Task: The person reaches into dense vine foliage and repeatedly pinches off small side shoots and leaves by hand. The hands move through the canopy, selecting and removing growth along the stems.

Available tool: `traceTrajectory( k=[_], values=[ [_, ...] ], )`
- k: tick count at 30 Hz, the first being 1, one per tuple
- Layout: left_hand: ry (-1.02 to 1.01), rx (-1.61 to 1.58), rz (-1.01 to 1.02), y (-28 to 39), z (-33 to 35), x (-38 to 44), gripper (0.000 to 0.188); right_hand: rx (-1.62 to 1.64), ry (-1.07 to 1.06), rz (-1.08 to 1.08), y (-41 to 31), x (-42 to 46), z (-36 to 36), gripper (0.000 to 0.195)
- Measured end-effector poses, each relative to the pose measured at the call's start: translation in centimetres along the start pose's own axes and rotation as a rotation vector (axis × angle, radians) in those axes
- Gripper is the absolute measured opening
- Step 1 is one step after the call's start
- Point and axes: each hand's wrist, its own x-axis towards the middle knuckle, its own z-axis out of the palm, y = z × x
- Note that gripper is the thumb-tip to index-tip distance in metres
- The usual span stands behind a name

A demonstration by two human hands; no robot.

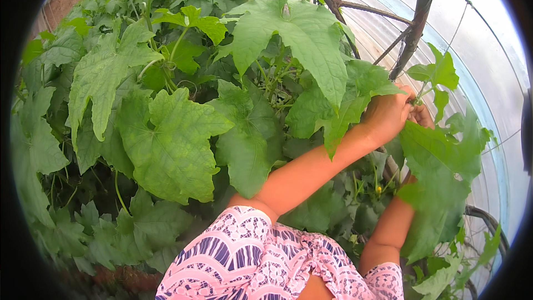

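Observation:
At the right, my left hand point(389, 112) and my right hand point(421, 116) meet at a green vine stem point(417, 101), fingertips bent around it. Small curled shoots show between the fingers. A thin string point(457, 29) runs up from this spot, and young lobed leaves point(437, 73) stand just above and to the right. One large leaf point(441, 162) hangs below my right hand and hides much of that forearm. Another leaf point(354, 100) lies against my left wrist. Which fingers press on the stem is partly hidden.
Dense climbing plants with broad lobed leaves point(170, 141) fill the left and middle. A dark metal frame post point(418, 21) with thinner bars stands just above my hands. Clear plastic sheeting point(491, 16) curves behind it. A small yellow bud point(379, 189) shows between my forearms.

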Motion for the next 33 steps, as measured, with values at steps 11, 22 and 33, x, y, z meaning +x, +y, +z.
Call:
traceTrajectory(
  k=[11, 22, 33],
  values=[
    [0.048, -0.204, 0.202, 8.2, -14.9, -9.6, 0.020, 0.278, 0.316, -0.292, -5.7, -7.4, 8.6, 0.022],
    [-0.004, 0.467, -0.332, 5.8, -21.3, -14.9, 0.039, 0.044, -0.198, 0.151, 3.0, -1.6, 25.3, 0.044],
    [-0.038, -0.208, -0.470, 7.2, -24.3, -9.4, 0.034, 0.040, -0.273, 0.219, 4.7, 0.1, 23.7, 0.022]
  ],
)
